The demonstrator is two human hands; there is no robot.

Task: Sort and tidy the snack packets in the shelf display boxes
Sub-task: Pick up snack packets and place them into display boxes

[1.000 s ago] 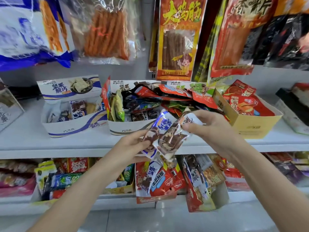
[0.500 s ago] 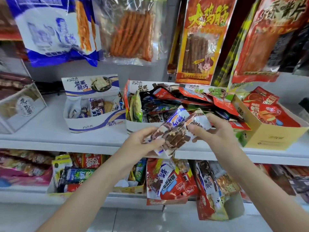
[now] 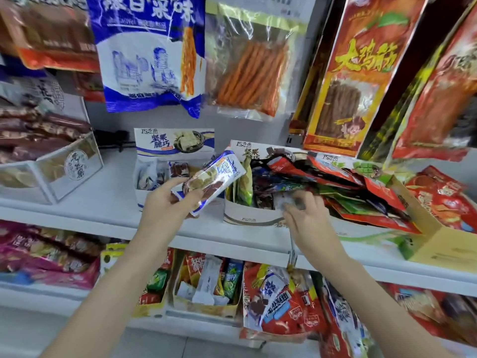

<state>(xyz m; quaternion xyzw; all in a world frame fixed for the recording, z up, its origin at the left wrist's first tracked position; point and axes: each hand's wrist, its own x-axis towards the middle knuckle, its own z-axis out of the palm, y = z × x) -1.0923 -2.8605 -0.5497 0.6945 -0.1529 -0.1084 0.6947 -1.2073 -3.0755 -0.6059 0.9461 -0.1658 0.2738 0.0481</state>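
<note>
In the centre of the frame I see the left hand [image 3: 165, 202] holding a small bunch of snack packets [image 3: 210, 180], with the fingers and thumb curled around the lower end. The packets are glossy, blue and white on the outside, with a clear window that shows brown and pale pieces inside; blue characters are printed on the upper end. The bunch is tilted, its top pointing to the upper right, and it is lifted in front of the gap between two white display boxes on the shelf [image 3: 108, 200].

The left display box [image 3: 154, 174], behind the left hand, holds a few similar blue and white packets. The middle display box [image 3: 247, 215] is overfilled with mixed red, green and dark packets that lie across its top. The right hand [image 3: 307, 215] is at the front edge of this box, right of centre, and its fingertips touch something pale inside. This part is blurred, so I cannot tell if the fingers pinch a packet or are only spread over it.

At the right edge stands a yellow cardboard box [image 3: 438, 244] with red packets.
</note>
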